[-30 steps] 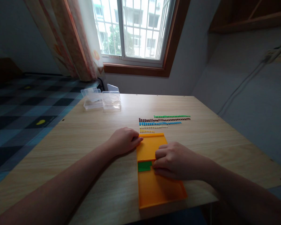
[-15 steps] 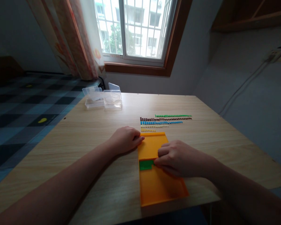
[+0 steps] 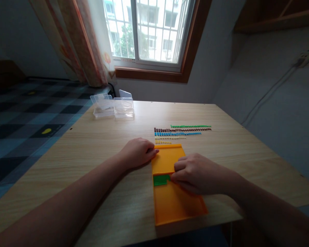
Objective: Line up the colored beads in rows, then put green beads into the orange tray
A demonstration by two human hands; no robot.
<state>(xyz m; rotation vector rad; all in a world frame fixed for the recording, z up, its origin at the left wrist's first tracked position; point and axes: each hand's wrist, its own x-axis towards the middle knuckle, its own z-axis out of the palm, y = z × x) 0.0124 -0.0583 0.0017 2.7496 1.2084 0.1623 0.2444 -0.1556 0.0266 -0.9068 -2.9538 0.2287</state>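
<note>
An orange tray (image 3: 179,202) with raised rims and a crossbar lies on the table in front of me. Its far left corner is held by my left hand (image 3: 139,152), thumb over the rim and fingers curled. Against the crossbar, at the left of the near section, sits a block of small green pieces (image 3: 160,180). My right hand (image 3: 193,173) is closed over the tray's right side, fingertips pinched on a small green piece at the right end of that block. The fingers mostly cover this piece.
Beyond the tray, small green, brown, blue, pale and yellow pieces (image 3: 177,130) stand in rows on the wooden table (image 3: 113,206). Clear plastic boxes (image 3: 123,109) with raised lids are at the far left. A bed (image 3: 41,109) adjoins the left side.
My right fingertips have shifted very slightly to the right along the crossbar, and the green there shows a little wider. My left hand stays on the tray corner.
</note>
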